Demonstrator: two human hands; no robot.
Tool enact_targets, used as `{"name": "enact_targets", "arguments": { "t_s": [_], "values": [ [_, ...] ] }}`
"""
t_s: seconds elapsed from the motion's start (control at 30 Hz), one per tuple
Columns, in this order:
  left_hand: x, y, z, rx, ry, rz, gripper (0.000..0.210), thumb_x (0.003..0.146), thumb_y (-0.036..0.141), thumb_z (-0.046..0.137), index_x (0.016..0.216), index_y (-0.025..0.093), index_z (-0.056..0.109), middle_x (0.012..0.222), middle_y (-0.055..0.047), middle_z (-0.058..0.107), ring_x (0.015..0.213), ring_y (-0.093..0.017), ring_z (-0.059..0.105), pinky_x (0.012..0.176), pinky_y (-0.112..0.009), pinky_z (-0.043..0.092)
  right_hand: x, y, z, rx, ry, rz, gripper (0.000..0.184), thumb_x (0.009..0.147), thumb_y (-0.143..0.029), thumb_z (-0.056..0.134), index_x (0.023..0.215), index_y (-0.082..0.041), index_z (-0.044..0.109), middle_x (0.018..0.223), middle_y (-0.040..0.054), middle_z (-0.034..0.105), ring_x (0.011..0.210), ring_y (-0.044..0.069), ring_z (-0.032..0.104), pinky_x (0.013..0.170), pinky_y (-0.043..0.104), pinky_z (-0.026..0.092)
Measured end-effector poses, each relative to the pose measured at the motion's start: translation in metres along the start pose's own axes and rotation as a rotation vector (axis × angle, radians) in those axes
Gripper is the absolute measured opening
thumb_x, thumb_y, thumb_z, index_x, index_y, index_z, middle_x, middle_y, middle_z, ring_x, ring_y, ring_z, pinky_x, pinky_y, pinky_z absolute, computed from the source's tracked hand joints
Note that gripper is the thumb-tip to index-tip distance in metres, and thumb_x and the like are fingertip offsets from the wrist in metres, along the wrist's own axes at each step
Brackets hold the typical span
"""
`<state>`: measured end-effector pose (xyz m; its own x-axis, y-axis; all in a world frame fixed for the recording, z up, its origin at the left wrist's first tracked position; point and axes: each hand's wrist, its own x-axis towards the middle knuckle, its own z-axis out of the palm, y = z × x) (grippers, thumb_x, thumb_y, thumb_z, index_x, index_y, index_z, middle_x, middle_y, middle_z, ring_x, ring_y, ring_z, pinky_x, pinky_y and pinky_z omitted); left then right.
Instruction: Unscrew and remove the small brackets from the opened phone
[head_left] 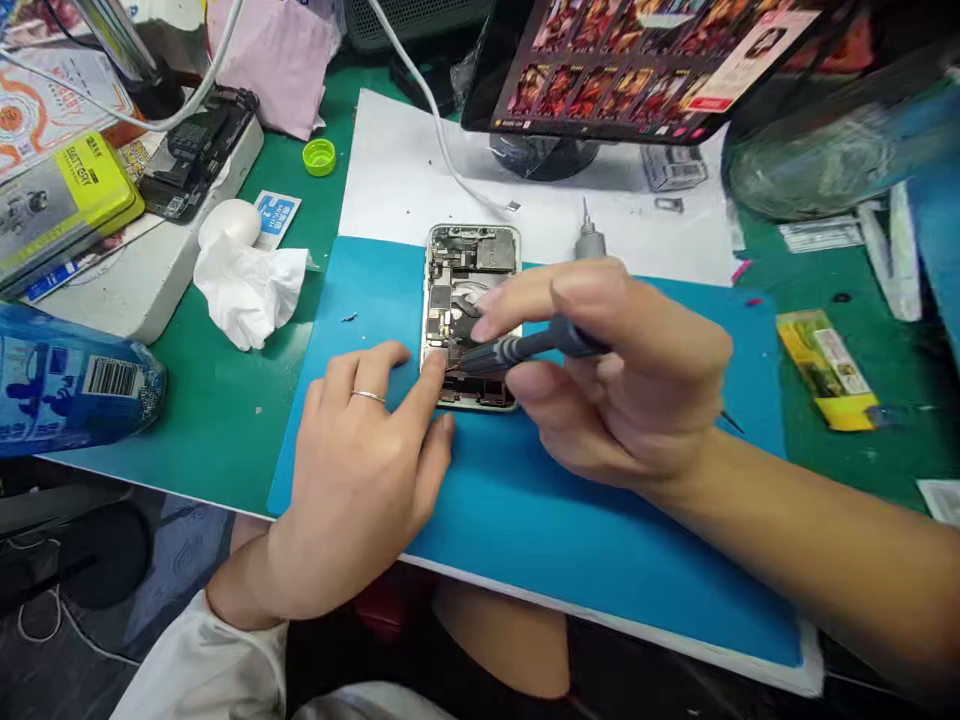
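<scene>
R hand (649, 375) w/ 2 screwdrivers (525, 346) — L hand (360, 460) on 1 phone (450, 290)

Plain blue mat (547, 540), green tabletop (206, 420), pale-rimmed phone (463, 290), lime-green cap (319, 157) (brighter than the tabletop).

Green tabletop (206, 425), dark grey floor (45, 690) at lower left, bright light over the tabletop
</scene>
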<state>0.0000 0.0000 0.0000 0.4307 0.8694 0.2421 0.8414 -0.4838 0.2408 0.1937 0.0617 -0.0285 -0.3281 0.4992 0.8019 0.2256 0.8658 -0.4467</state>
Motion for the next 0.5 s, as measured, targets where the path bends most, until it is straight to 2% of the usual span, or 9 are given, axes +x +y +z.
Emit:
{"name": "enact_targets", "arguments": {
  "t_s": [0.13,0.27,0.43,0.5],
  "values": [
    [0.0007,-0.0008,-0.0002,-0.005,-0.012,0.002,0.039,0.103,0.026,0.054,0.137,0.013,0.067,0.13,-0.018,0.064,0.108,-0.034,0.055,0.082,-0.046,0.048,0.0006,-0.0028,-0.0011,-0.005,-0.041,0.041,0.061,0.103,-0.019,0.047,0.159,-0.041,0.036,0.127,-0.0028,0.074,0.113,0.019,0.073,0.1,0.043,0.064],
    [0.002,-0.001,-0.0014,0.0,-0.02,-0.008,0.038,0.103,0.026,0.053,0.135,0.014,0.069,0.13,-0.018,0.065,0.109,-0.035,0.056,0.082,-0.046,0.047,0.0023,0.0001,-0.0002,0.034,-0.018,-0.025,0.057,0.099,-0.019,0.061,0.152,-0.036,0.048,0.119,-0.0008,0.076,0.109,0.019,0.074,0.095,0.041,0.065],
    [0.0031,0.0001,-0.0016,0.015,-0.02,-0.01,0.037,0.103,0.027,0.053,0.134,0.015,0.069,0.127,-0.016,0.066,0.107,-0.034,0.056,0.077,-0.044,0.045,-0.0002,0.0034,0.0002,0.036,0.008,0.094,0.052,0.104,-0.024,0.051,0.152,-0.044,0.046,0.134,-0.0036,0.067,0.11,0.02,0.073,0.104,0.045,0.062],
    [0.0031,0.0012,-0.0011,0.019,-0.018,-0.016,0.036,0.103,0.027,0.053,0.133,0.014,0.069,0.127,-0.016,0.066,0.107,-0.033,0.056,0.077,-0.043,0.044,-0.001,0.003,-0.0004,0.063,0.001,0.08,0.055,0.103,-0.02,0.053,0.153,-0.042,0.046,0.136,-0.004,0.066,0.107,0.019,0.075,0.1,0.041,0.065]
  ]
}}
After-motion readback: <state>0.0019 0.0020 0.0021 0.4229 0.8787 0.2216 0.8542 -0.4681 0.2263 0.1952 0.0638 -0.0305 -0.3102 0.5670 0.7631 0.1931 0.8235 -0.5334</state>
